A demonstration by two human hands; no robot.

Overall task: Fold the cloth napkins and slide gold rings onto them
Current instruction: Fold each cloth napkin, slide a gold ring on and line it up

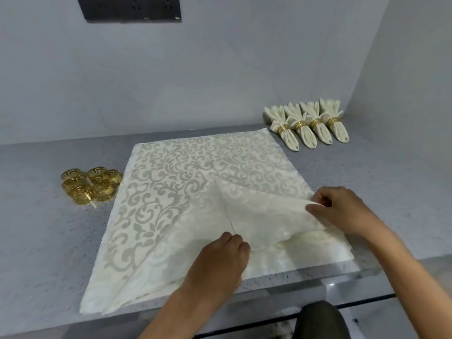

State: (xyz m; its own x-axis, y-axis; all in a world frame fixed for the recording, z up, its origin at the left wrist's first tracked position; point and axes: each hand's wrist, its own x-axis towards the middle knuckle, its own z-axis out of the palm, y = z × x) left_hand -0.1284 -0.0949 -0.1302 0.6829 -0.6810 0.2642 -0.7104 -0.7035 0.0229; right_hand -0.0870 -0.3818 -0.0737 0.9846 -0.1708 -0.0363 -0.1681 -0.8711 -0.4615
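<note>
Fingers (320, 201) of right hand (342, 211) pinch the napkin (171, 192) corner; left hand (220, 260) grips the crease. Advise keeping edges aligned, fold taut against worktop (49, 241).

Looks like a plain prep corner for table settings, not a home kitchen: speckled grey counter (49, 241) set against bare grey walls (220, 69), with a dark socket panel (132, 7) mounted above the counter.

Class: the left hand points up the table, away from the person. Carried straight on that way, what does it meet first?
Probably only more napkin: the left hand aims over the folded flap toward the wall; depth is unclear.
</note>
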